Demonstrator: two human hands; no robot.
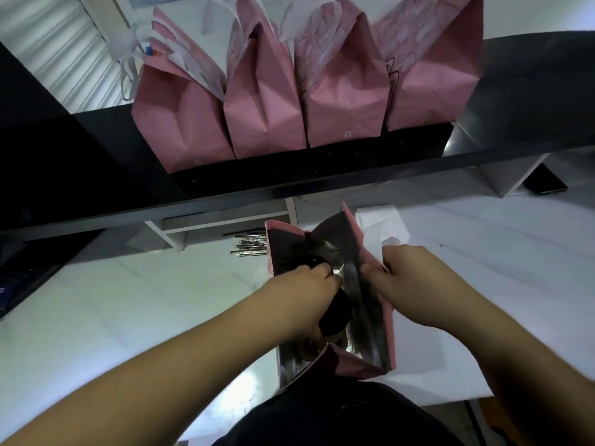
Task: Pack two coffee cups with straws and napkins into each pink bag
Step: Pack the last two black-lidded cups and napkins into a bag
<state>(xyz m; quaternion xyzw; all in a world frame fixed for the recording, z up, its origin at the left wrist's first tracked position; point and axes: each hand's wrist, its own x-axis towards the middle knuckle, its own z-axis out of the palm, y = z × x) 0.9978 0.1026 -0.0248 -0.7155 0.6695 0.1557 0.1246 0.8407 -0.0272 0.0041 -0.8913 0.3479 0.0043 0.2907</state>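
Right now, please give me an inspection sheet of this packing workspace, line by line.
Surface: white table, bare around the bag.
Job's things: open pink paper bag with silver lining; four pink paper bags upright on the black shelf.
Clutter: silver-wrapped straws; white napkins.
Hands: left hand lowers a dark object into the open bag; right hand grips its rim.
Cables: nothing seen.
Surroundings: white slatted wall.
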